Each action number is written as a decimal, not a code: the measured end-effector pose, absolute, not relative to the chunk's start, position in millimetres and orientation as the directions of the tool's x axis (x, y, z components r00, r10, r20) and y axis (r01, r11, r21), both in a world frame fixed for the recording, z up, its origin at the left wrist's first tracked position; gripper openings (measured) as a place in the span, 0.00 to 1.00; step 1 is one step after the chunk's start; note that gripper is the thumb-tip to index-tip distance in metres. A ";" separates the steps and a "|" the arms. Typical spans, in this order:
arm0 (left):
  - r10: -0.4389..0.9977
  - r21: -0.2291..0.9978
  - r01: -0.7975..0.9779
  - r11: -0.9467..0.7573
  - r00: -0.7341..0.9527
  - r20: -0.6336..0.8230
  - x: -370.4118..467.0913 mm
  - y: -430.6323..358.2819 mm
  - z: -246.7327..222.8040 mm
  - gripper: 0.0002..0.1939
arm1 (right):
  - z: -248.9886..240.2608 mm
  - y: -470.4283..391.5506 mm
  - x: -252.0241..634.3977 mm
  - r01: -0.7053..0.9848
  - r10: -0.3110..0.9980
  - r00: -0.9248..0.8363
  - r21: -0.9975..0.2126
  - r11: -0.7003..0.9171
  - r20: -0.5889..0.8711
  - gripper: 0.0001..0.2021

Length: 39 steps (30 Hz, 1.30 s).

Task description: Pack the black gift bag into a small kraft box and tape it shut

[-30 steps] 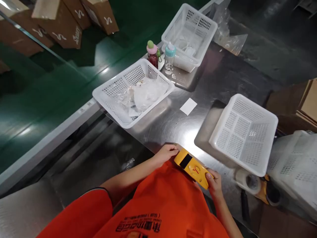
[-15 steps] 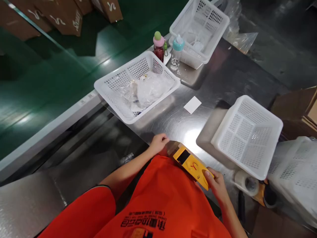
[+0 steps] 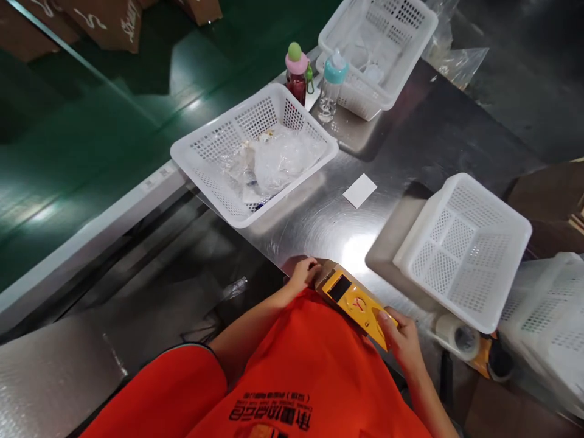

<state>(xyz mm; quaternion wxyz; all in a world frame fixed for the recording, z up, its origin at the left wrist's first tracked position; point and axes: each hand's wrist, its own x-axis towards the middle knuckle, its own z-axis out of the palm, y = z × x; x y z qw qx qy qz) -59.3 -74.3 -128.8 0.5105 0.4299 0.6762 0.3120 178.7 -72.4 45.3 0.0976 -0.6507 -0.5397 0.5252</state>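
Note:
A slim oblong box [image 3: 360, 309] with a yellow face, a dark rectangle and a red mark lies tilted against my orange-red apron, at the near edge of the metal table. My right hand [image 3: 401, 337] grips its lower right end, thumb on the yellow face. At the opposite, brown end, my left hand [image 3: 305, 274] has its fingers curled in and pinched at the edge; the exact contact is partly hidden. Beyond the box, a white card [image 3: 360, 191] lies flat on the table.
A white basket [image 3: 205, 137] holding clear plastic bags stands ahead. Beside it are a pink-capped bottle [image 3: 296, 85], a blue-capped bottle [image 3: 329, 94] and another basket [image 3: 410, 73]. To the right are a stacked basket [image 3: 497, 274] and a tape roll [image 3: 456, 336]. A green conveyor [image 3: 114, 158] runs left.
The view has shifted slightly. My left hand has come a little closer to the brown end of the box. My right hand keeps its grip on the other end.

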 end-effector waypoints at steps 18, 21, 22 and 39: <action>0.890 0.832 0.546 0.099 0.325 -0.319 -69.5 -105.1 -115.4 0.44 | 38.2 -77.3 183.0 0.555 0.844 -0.150 -0.750 -0.360 -0.515 0.29; 0.873 0.840 0.539 0.066 0.376 -0.310 -75.7 -90.5 -107.1 0.59 | 38.6 -77.5 183.8 0.558 0.840 -0.161 -0.750 -0.355 -0.518 0.29; 0.873 0.860 0.509 0.027 0.408 -0.268 -77.9 -82.9 -100.8 0.65 | 38.5 -77.6 184.4 0.560 0.836 -0.163 -0.747 -0.358 -0.524 0.29; 0.717 0.732 0.594 -0.333 0.664 -0.213 -61.4 -39.4 -57.6 0.51 | 51.9 -115.1 296.5 0.574 0.749 -0.042 -0.629 -0.524 -0.662 0.26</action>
